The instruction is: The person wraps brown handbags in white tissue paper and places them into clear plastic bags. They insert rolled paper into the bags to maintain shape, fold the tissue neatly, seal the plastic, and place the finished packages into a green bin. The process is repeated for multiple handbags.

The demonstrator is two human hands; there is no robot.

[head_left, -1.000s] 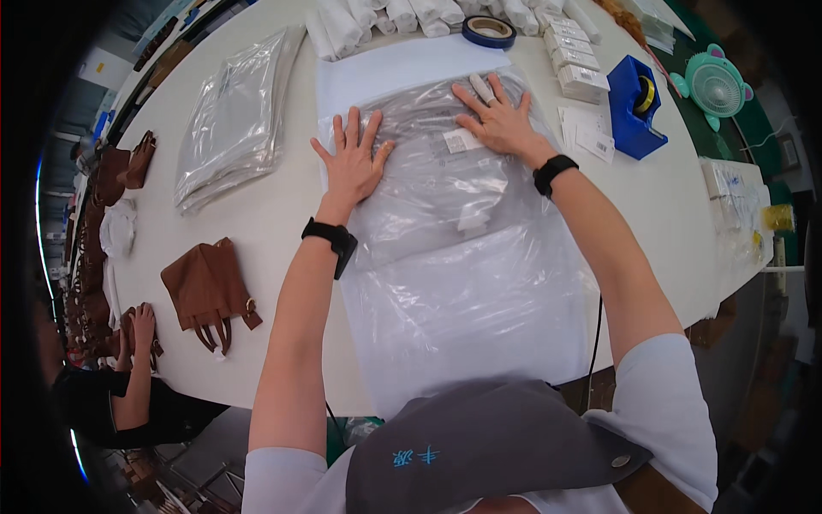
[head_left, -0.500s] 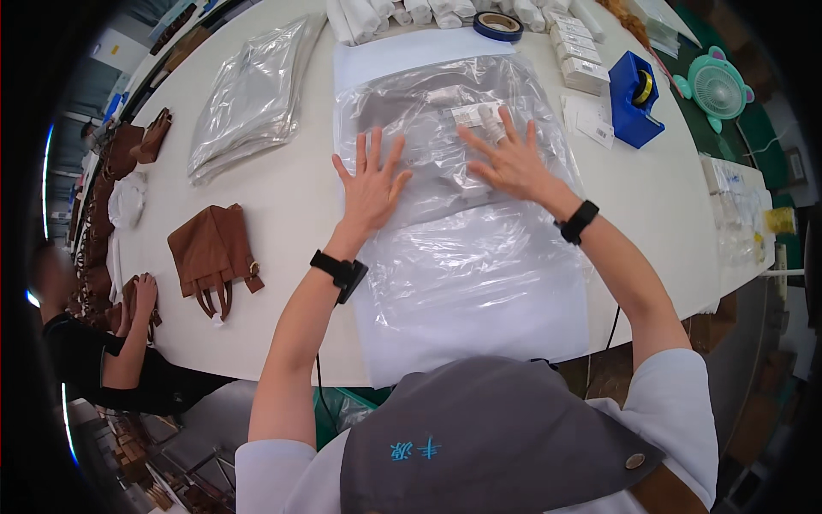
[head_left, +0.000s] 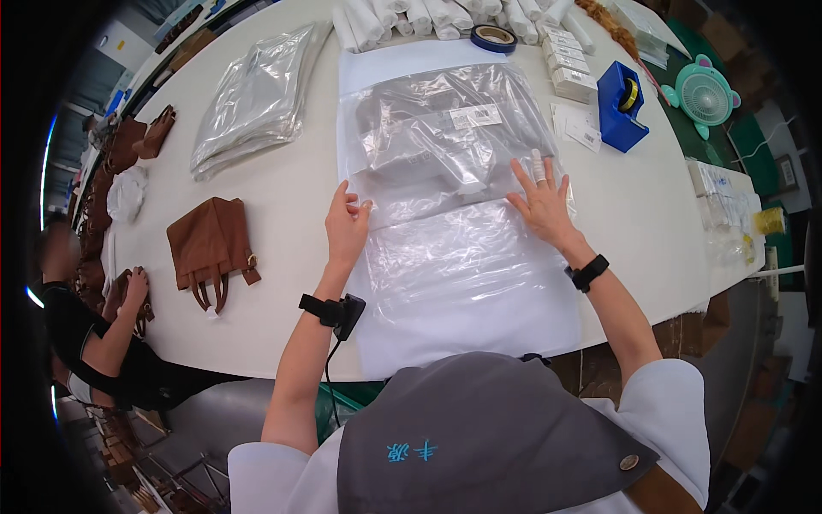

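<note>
A clear plastic bag (head_left: 445,257) lies flat on white sheets, with something grey inside its far part and a white label (head_left: 476,116) near its top. My left hand (head_left: 348,230) is at the bag's left edge, its fingers loosely bent and the thumb apart; no grip on the plastic shows. Spread over the bag's right side, my right hand (head_left: 545,204) has its fingers stretched out and a white wrap on one finger. A black strap circles each wrist.
To the left lie a stack of clear bags (head_left: 257,94) and a brown bag (head_left: 210,248). Beyond are white rolls (head_left: 411,17) and a tape roll (head_left: 494,38). A blue tape dispenser (head_left: 621,107) and green fan (head_left: 704,94) stand right. Another person (head_left: 94,325) works at left.
Both hands have drawn back toward me from the bag's far part, moving apart to its sides. My left fingers have bent from a flat spread, and the label is now uncovered.
</note>
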